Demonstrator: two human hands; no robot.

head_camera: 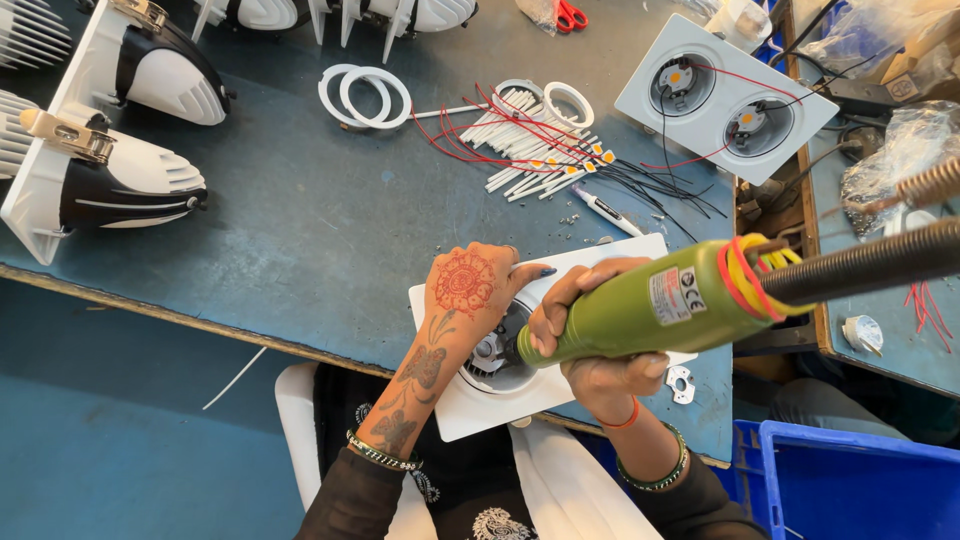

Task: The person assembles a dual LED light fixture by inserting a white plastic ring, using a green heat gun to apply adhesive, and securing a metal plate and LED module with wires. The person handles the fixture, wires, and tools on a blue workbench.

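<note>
Right hand fingers wrapped round green driver; long axis runs up-right to down-left, tip just left of fingers, over fixture recess. Left hand flat, pinning white fixture plate, nearer recess.

Right hand grips green driver on white fixture; left hand steadies it, bench.

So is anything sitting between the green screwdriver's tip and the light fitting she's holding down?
Nothing visible does. The green power screwdriver in the right hand points straight into the round opening of the white square light fitting, which the left hand presses onto the blue table.
</note>
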